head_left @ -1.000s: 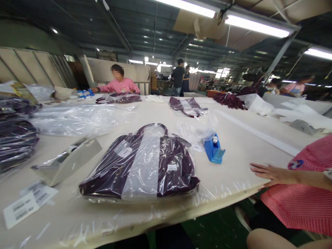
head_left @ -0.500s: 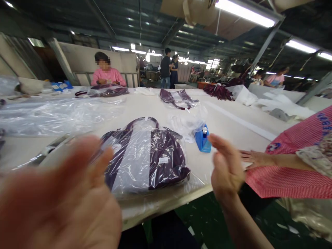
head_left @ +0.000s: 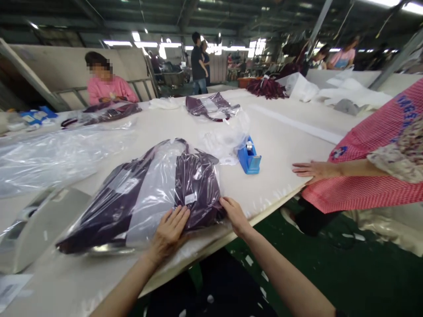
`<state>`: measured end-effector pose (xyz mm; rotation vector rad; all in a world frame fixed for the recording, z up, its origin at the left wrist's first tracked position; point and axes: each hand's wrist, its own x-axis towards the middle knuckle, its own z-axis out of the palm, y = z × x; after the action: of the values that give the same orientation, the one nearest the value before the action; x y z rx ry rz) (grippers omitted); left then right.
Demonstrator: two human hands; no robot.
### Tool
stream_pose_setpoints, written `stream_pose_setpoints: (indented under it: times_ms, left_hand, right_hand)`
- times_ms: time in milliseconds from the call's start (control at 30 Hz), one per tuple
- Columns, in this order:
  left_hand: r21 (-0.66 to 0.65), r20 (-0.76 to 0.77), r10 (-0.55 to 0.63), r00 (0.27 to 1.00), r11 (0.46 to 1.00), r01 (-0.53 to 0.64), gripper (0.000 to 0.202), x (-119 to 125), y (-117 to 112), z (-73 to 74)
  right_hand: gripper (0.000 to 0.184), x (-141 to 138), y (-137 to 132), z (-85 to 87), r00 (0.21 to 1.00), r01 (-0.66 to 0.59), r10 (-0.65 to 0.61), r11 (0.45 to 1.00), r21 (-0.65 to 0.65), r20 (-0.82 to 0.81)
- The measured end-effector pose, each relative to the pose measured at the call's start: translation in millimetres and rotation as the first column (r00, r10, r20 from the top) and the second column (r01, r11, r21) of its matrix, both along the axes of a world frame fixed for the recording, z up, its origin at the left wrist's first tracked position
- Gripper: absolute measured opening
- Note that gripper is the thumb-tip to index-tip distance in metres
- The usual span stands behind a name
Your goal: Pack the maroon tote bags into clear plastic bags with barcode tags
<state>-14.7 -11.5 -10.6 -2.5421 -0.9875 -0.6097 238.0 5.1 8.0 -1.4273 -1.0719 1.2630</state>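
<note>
In front of me on the table lies a dark purple handbag (head_left: 201, 176) inside a clear plastic bag, with a pale grey band down its middle and a small white label on its front. My left hand (head_left: 171, 231) rests flat on the lower front of the wrapped handbag, fingers stretched out. Against its lower right side is my right hand (head_left: 236, 216), fingers extended and touching the plastic; its thumb is hard to make out. Neither hand grips anything that I can see. Just beyond the handbag stands a blue tape dispenser (head_left: 249, 158).
Crumpled clear plastic (head_left: 224, 136) lies beside the dispenser, and another wrapped handbag (head_left: 209, 105) sits farther back. Plastic sheets (head_left: 49, 154) cover the left side. A co-worker's hand (head_left: 312, 169) rests on the table edge at right. A person in pink (head_left: 110, 88) works across the table.
Both my hands have come down from the air onto the wrapped handbag. The handbag now looks turned, its left end nearer me. My view has tilted downward.
</note>
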Motion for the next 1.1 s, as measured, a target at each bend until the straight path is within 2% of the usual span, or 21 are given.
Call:
stream_pose_setpoints:
  times_ms: [67,133,200,267,367,433,500,567,667,733,833,1000,1100]
  left_hand:
    - [-0.045,-0.036,-0.052,0.998,0.998,0.051,0.066,-25,8,8.6]
    - [-0.103,-0.071,-0.058,0.996,0.993,0.050,0.072,-44,7,24.7]
    - [-0.165,-0.048,-0.004,0.999,0.986,-0.004,0.081,-48,-3,44.6]
    - [-0.213,0.074,0.122,0.990,0.972,-0.104,0.070,-34,-15,64.3]
    - [-0.314,0.288,0.340,0.895,0.917,-0.247,0.026,13,-22,87.5]
    - [-0.425,0.244,0.451,0.858,0.845,-0.324,0.021,50,-15,97.4]
    - [-0.461,0.066,0.551,0.832,0.757,-0.464,0.023,79,-3,103.4]
    - [-0.437,-0.134,0.604,0.786,0.676,-0.594,0.025,97,10,106.8]
    - [-0.473,-0.352,0.555,0.753,0.589,-0.655,0.021,100,29,110.0]
    - [-0.532,-0.412,0.500,0.762,0.547,-0.646,0.020,95,38,112.1]
    - [-0.550,-0.418,0.497,0.761,0.528,-0.647,0.018,89,44,115.3]
    - [-0.522,-0.408,0.514,0.754,0.546,-0.655,0.021,97,38,117.3]
    - [-0.512,-0.424,0.531,0.734,0.528,-0.677,0.022,100,33,114.8]
  right_hand:
    - [0.048,-13,-7,0.2,0.994,-0.056,0.048,0.996,-0.070,-0.102]
    - [0.050,-20,-14,-1.3,0.982,-0.110,0.088,0.986,-0.124,-0.170]
    - [0.047,-20,-20,-3.3,0.991,-0.097,0.087,0.991,-0.091,-0.105]
    - [0.037,-16,-24,-4.0,0.998,-0.045,0.044,0.999,0.026,0.038]
    - [0.025,-14,-28,-1.1,0.987,-0.041,0.008,0.978,0.204,0.161]
    - [0.023,-17,-29,1.2,0.981,-0.100,0.046,0.952,0.288,0.190]
    - [0.023,-21,-29,1.5,0.975,-0.178,0.122,0.929,0.323,0.186]
    - [0.024,-25,-28,-0.3,0.966,-0.243,0.201,0.915,0.321,0.159]
    - [0.027,-23,-27,-4.1,0.961,-0.273,0.241,0.906,0.325,0.135]
    - [0.027,-20,-28,-5.4,0.973,-0.228,0.199,0.915,0.332,0.117]
    - [0.030,-18,-28,-4.3,0.978,-0.210,0.197,0.926,0.313,0.074]
    - [0.034,-27,-12,3.3,0.897,-0.430,0.443,0.864,0.261,0.009]
    - [0.032,-26,2,8.3,0.846,-0.515,0.533,0.828,0.221,-0.022]
